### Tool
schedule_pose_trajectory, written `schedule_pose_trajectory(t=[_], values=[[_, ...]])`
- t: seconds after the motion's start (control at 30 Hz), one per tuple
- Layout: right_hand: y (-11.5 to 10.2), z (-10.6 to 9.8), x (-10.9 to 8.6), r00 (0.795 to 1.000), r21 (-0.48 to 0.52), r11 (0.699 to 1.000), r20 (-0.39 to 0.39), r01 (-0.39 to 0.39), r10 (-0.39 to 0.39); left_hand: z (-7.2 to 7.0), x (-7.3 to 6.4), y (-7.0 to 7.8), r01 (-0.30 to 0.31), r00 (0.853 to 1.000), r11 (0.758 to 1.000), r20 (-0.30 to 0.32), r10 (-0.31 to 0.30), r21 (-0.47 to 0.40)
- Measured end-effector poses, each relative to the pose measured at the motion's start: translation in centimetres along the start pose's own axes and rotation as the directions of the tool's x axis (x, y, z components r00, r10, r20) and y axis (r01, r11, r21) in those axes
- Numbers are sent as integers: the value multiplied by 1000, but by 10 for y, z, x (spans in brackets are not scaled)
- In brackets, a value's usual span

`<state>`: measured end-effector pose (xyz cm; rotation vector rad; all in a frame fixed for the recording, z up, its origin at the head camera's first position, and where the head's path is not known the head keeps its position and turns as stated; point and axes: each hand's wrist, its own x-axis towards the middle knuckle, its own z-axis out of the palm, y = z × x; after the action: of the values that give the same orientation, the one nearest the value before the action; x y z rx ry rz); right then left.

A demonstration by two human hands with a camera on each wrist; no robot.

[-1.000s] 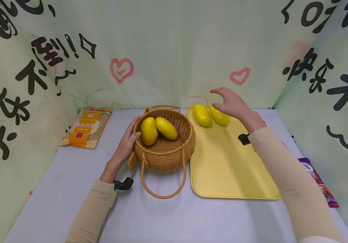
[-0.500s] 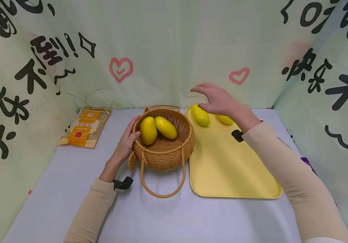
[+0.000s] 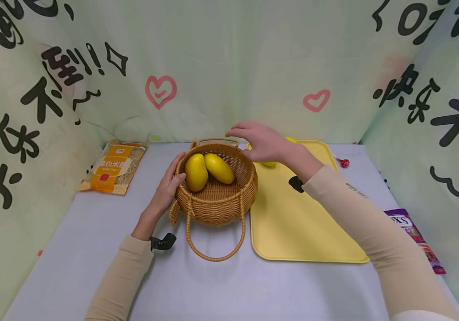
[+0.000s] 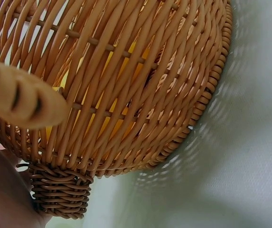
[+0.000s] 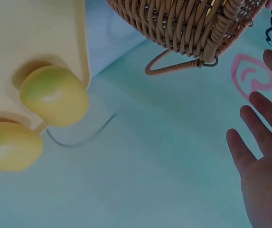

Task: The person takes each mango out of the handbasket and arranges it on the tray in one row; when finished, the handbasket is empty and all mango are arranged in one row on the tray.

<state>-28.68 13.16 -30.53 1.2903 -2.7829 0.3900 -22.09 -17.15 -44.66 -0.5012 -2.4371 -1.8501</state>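
Left of the left grip (image 3: 167, 186), an orange-and-clear plastic bag (image 3: 114, 169) read "心米"; right of the right grip (image 3: 264, 143), a purple packet (image 3: 417, 240) read "OXS", pale-green cloth (image 3: 426, 133) "快乐不".

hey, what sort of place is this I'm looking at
Likely a staged tabletop booth: lettered hangings surround a pale table, where a wicker basket sits beside a yellow tray.

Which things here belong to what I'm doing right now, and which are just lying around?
Likely part of the job:
wicker basket, with your left hand on it
two mangoes inside the basket
yellow tray
two mangoes on the tray

Seemingly just lying around:
orange-labelled bag on the left
purple packet on the right
small red item beside the tray
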Motion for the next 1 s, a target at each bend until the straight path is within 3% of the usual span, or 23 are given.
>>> schedule_pose_trajectory(t=[0.3,0.4,0.63,1.0], values=[[-18,19,18,993,14,995,72,94,-95,-2,0,0,6,1000,1000,9,-6,1],[-23,26,23,989,8,995,107,97,-98,-2,-1,6,17,1000,1000,15,-16,-9],[-30,38,34,974,-17,997,217,71,-65,-1,-8,38,33,999,999,35,-32,-11],[-28,51,48,947,-22,999,320,50,-40,-3,-9,38,45,998,999,41,-44,-28]])
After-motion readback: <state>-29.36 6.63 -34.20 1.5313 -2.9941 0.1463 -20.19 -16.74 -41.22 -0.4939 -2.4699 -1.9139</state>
